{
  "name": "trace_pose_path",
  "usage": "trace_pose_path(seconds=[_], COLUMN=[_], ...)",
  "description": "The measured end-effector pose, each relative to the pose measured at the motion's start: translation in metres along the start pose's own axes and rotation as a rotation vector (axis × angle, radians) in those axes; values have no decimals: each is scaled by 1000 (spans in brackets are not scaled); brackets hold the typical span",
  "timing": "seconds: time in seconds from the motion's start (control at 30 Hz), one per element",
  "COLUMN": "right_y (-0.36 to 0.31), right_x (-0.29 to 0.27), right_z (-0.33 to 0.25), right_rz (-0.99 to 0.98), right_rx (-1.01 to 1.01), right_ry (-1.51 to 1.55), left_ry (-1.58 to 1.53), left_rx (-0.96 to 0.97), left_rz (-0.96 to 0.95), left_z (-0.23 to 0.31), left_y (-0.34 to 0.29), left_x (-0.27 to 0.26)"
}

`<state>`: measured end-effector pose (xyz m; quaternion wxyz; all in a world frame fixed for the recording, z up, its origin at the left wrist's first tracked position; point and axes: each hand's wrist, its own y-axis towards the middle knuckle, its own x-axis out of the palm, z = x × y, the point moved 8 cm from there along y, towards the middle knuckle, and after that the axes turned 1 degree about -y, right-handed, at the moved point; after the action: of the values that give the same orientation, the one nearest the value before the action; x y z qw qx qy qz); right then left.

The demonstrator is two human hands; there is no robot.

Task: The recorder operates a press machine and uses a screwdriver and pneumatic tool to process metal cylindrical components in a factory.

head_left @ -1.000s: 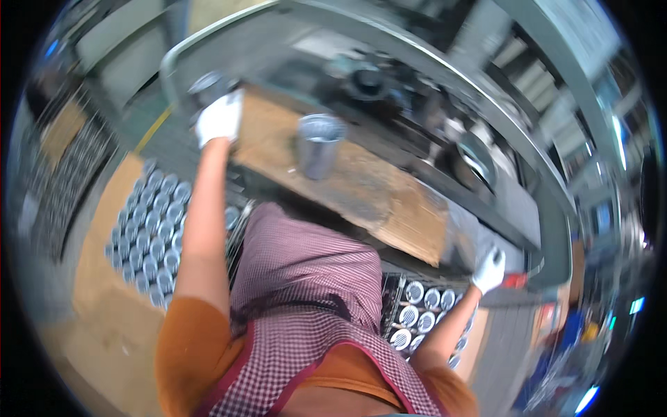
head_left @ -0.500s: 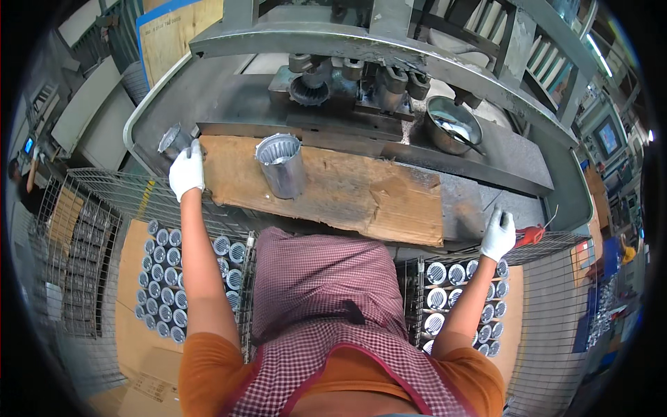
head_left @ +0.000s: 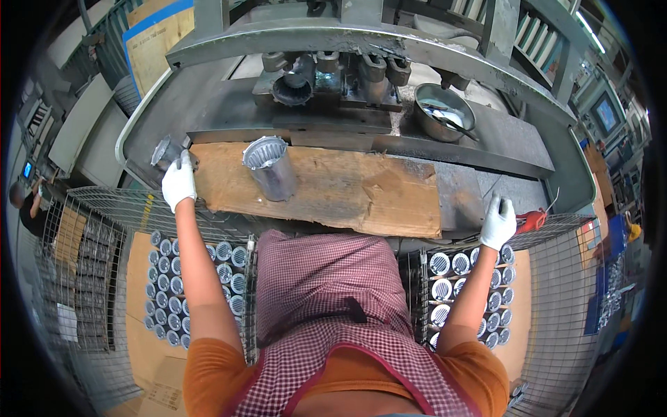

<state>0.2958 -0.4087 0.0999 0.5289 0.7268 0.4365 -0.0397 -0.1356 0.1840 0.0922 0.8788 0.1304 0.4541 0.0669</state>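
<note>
My left hand (head_left: 179, 184), in a white glove, reaches to the left end of the worktop with fingers extended. Its fingertips are beside a tilted grey metal cup (head_left: 165, 151) and overlap its edge; whether they grip it I cannot tell. A second, ribbed metal cup (head_left: 272, 174) stands on a worn cardboard sheet (head_left: 361, 191) between my hands. Another ribbed cup (head_left: 292, 90) sits tilted among the metal clamps beyond. At the right end of the worktop, my gloved right hand (head_left: 499, 224) has its fingers apart with nothing visible in them, near a red-handled tool (head_left: 531, 220).
A metal bowl (head_left: 445, 115) holding pale liquid and a dark-handled utensil stands at the back right. A heavy steel beam (head_left: 361, 43) crosses above the clamps. Wire cages (head_left: 556, 299) with many round metal parts flank my lap. At far left, another person (head_left: 31, 208) is partly visible.
The view has tilted and shifted slightly. Both hands stay at about the same places on the worktop, and the cup on the cardboard has not visibly moved.
</note>
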Motion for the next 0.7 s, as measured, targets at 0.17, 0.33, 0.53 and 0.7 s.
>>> trace_pose_path(seconds=[0.17,0.33,0.53,0.7], right_y=[2,10,44,81], right_x=[6,-8,69,191], right_z=[-1,-92,-269,-311], right_rz=[-38,0,-425,-713], right_rx=[3,-353,-650,-611], right_ry=[3,17,486,153], left_ry=[-11,-19,-4,13], left_rx=[-19,15,22,19], left_rz=[24,-45,-29,-208], left_z=[-11,10,-5,-4], left_y=[4,-3,-3,8], left_x=[2,-2,-3,19])
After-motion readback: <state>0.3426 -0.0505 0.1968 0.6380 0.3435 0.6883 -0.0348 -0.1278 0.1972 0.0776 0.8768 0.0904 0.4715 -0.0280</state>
